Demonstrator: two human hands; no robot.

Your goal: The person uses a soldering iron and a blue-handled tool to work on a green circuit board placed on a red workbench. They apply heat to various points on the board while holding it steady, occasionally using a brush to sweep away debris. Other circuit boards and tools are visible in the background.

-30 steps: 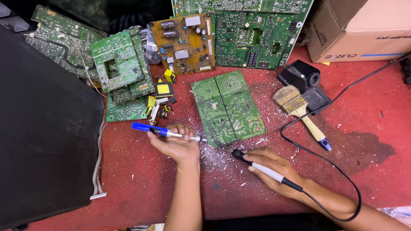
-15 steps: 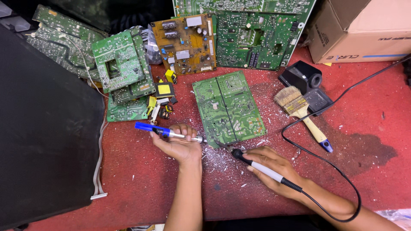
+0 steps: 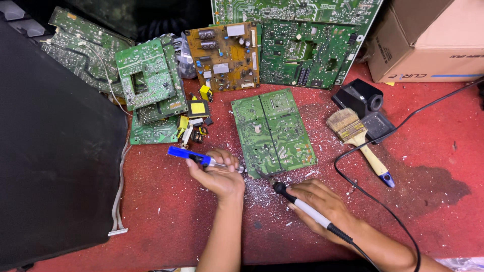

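Observation:
A green circuit board lies solder side up on the red table. My left hand grips a blue-handled desoldering pump, its metal tip pointing right at the board's near left corner. In my right hand is a soldering iron with a white and black handle. The iron's tip touches the board's near edge, close to the pump's tip. The iron's black cord runs off along my forearm and loops away to the right.
Several green boards and an orange board are piled at the back. Small yellow parts lie left of the board. A brush, a black holder and a cardboard box sit right. A large black panel fills the left.
Both hands stay at the board's near edge; the pump and the iron tip have barely shifted.

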